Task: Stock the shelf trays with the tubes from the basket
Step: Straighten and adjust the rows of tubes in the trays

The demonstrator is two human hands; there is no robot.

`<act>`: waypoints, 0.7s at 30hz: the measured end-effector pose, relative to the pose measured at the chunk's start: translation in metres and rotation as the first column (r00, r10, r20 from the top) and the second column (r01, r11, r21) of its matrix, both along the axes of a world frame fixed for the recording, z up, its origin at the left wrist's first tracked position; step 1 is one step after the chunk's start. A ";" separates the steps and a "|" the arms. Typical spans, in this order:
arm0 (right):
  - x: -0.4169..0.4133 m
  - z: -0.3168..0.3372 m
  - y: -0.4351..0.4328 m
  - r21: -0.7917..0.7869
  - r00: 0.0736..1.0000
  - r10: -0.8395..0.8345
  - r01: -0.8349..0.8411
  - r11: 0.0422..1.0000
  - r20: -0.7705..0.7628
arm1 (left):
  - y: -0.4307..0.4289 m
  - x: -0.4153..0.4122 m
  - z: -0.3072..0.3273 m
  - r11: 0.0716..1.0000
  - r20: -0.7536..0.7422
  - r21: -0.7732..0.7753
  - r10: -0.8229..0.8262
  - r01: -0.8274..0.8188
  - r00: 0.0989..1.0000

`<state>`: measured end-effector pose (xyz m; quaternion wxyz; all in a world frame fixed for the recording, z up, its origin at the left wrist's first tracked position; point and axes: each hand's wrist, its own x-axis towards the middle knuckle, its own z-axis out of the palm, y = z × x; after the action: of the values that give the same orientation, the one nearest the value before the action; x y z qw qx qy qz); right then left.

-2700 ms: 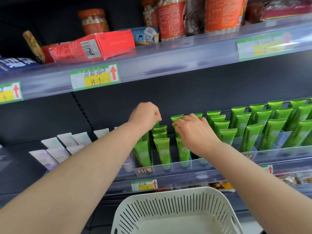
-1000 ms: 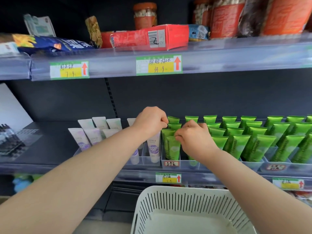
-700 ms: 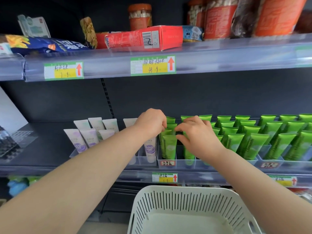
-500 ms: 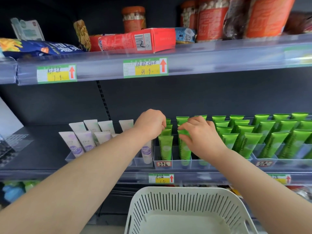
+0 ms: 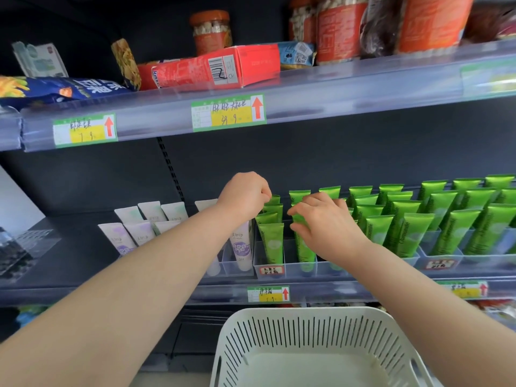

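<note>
Rows of green tubes stand cap-down in clear shelf trays on the middle shelf. My left hand is curled at the back of the leftmost green row, its fingertips on the tops of the green tubes there. My right hand pinches the top of a green tube in the second row. White and purple tubes stand in the tray to the left. The white slotted basket sits below the shelf, and no tubes show in it.
The upper shelf carries a red box, jars and snack bags just above my hands. Price labels line the shelf edges. A dark bare stretch of the middle shelf lies at the left.
The view has drifted a little. My right hand shifted within the second green row and keeps its pinch on a tube top; my left hand stays at the back of the first row.
</note>
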<state>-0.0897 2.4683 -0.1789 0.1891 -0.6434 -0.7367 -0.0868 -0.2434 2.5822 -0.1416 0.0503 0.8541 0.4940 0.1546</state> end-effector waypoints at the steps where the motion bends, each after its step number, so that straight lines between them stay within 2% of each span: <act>1: 0.001 0.000 0.000 0.004 1.000 0.002 -0.002 1.000 -0.008 | 0.001 0.001 -0.001 1.000 0.002 0.019 0.004 -0.004 1.000; 5: 0.004 -0.002 0.000 0.010 1.000 0.001 -0.001 1.000 0.005 | 0.006 0.008 0.001 0.999 -0.004 0.038 0.019 -0.019 1.000; 15: 0.016 -0.007 0.007 0.050 0.998 0.008 -0.005 0.999 -0.066 | 0.021 0.030 0.002 0.999 -0.154 0.004 0.048 -0.048 0.987; 21: 0.018 -0.009 0.008 0.041 0.997 0.013 -0.010 0.999 -0.076 | 0.028 0.038 -0.007 0.996 -0.180 0.075 0.062 -0.049 0.982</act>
<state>-0.0720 2.4767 -0.1879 0.2305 -0.6380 -0.7308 -0.0763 -0.2058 2.6102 -0.1490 -0.0294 0.8518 0.5145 0.0944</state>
